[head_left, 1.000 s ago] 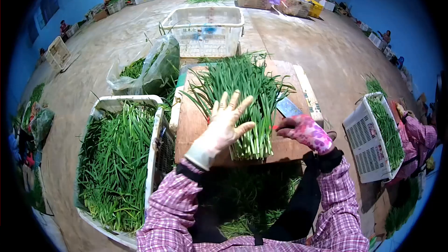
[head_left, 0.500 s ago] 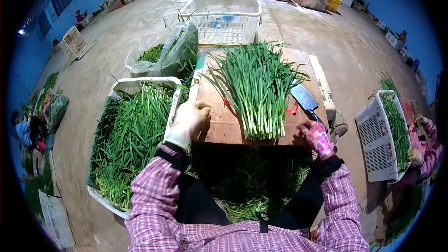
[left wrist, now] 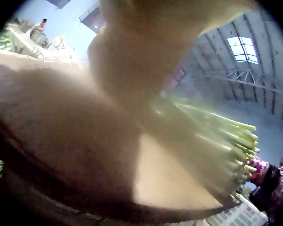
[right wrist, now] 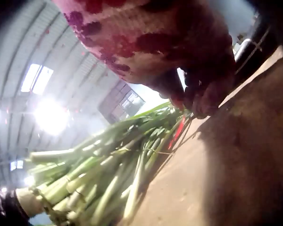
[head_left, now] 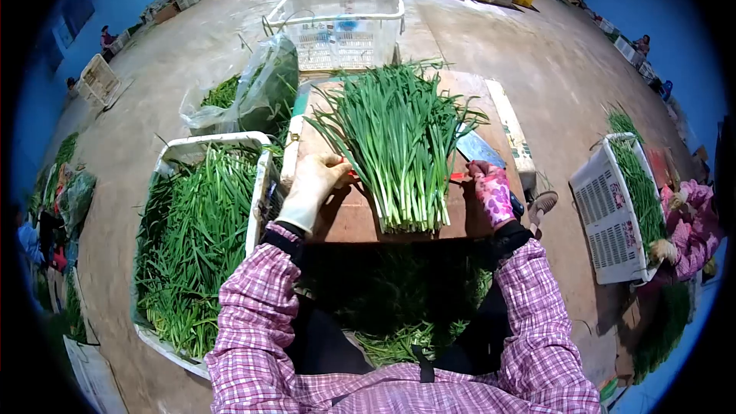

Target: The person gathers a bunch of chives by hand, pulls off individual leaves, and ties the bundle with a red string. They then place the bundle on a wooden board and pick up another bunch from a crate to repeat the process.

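A bundle of green garlic chives (head_left: 395, 146) lies on the wooden board (head_left: 341, 215), pale cut ends toward me. A red tie (head_left: 458, 176) runs under it, an end showing on each side. My left hand (head_left: 313, 190), in a cream glove, pinches the left end beside the bundle. My right hand (head_left: 492, 193), in a pink patterned glove, pinches the other end; in the right wrist view the red strip (right wrist: 178, 133) leads to its fingertips. A cleaver (head_left: 479, 147) lies on the board just beyond the right hand.
A white crate (head_left: 264, 184) full of loose chives stands left of the board. Behind it is a plastic bag (head_left: 268, 88) of greens, and beyond the board a white basket (head_left: 337, 38). At right, another crate (head_left: 613, 215) stands near a person in pink.
The left hand left the top of the bundle for the board's left edge, then moved in to the tie. My right hand moved off toward the knife handle, then came back to the tie's right end.
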